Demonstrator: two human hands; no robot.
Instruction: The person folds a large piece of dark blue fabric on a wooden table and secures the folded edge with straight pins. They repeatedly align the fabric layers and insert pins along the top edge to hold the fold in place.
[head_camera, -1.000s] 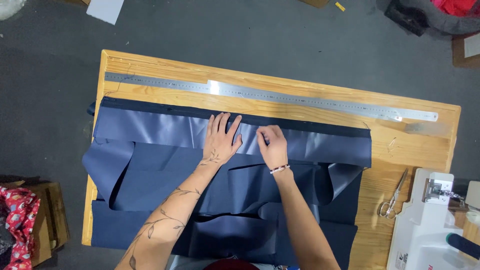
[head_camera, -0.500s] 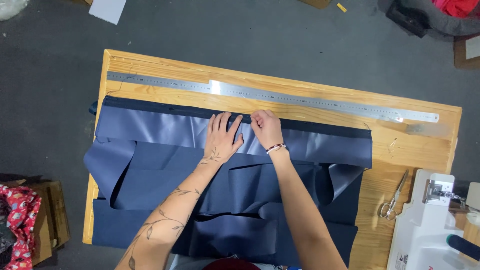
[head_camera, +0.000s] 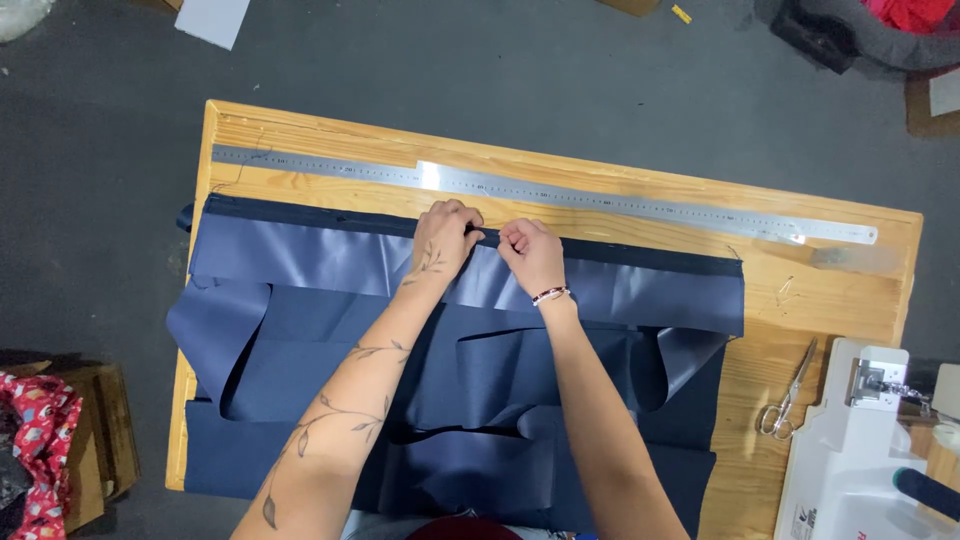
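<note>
A shiny navy blue fabric lies spread over a wooden table, with a darker strip along its far edge. My left hand and my right hand sit side by side at the middle of that far edge. Both have their fingers curled, pinching the dark edge of the fabric. My left forearm bears a vine tattoo, and a bracelet circles my right wrist. Folded layers of the same fabric lie nearer to me, under my arms.
A long steel ruler lies along the table's far side, just beyond the fabric. Scissors rest at the right, beside a white sewing machine. A cardboard box with red patterned cloth stands on the floor at left.
Both hands moved up from lying flat on the fabric to its far edge. Their fingers went from spread to curled, gripping the dark edge.
</note>
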